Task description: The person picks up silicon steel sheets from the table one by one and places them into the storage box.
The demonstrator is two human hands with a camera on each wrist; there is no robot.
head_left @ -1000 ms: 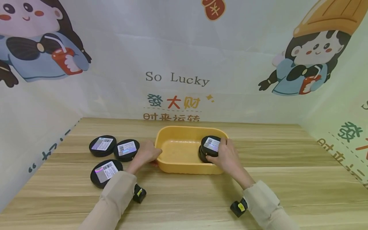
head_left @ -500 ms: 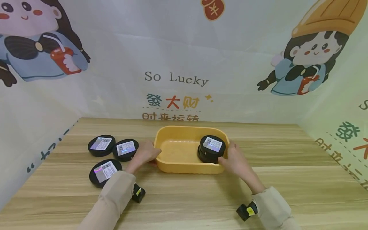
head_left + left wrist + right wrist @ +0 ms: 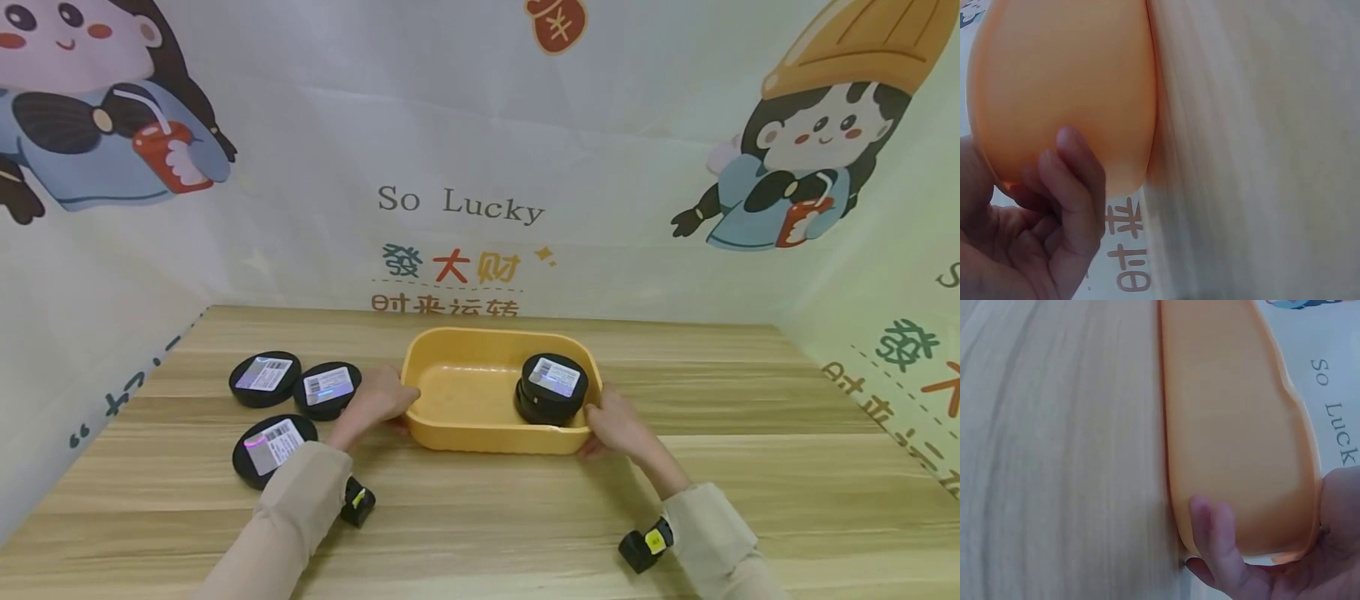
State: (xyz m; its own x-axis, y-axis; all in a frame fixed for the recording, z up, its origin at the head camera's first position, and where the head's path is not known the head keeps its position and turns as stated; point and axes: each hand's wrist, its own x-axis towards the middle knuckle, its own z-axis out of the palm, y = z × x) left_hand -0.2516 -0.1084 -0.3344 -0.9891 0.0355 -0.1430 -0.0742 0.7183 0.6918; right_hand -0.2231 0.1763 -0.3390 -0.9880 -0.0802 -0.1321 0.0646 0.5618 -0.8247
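A yellow plastic basin (image 3: 480,439) stands on the wooden table, with two stacked black round cases (image 3: 553,390) in its right end. The upper one bears a white label. My left hand (image 3: 377,400) grips the basin's left end, thumb over the rim. In the left wrist view, that hand's fingers (image 3: 1079,187) curl against the outer wall. At the opposite end, my right hand (image 3: 621,427) holds the rim between thumb and fingers. Its fingertips (image 3: 1199,512) lie on the basin's outside in the right wrist view.
Left of the basin lie three more labelled black round cases: one at the back (image 3: 265,379), one near my left hand (image 3: 327,390), and one in front (image 3: 272,451), partly behind the left sleeve. A printed cloth backdrop (image 3: 465,125) rises behind and beside the table.
My right hand has let go of the upper black case and moved right, onto the basin's right rim. The left hand keeps its hold, and the basin stays in place.
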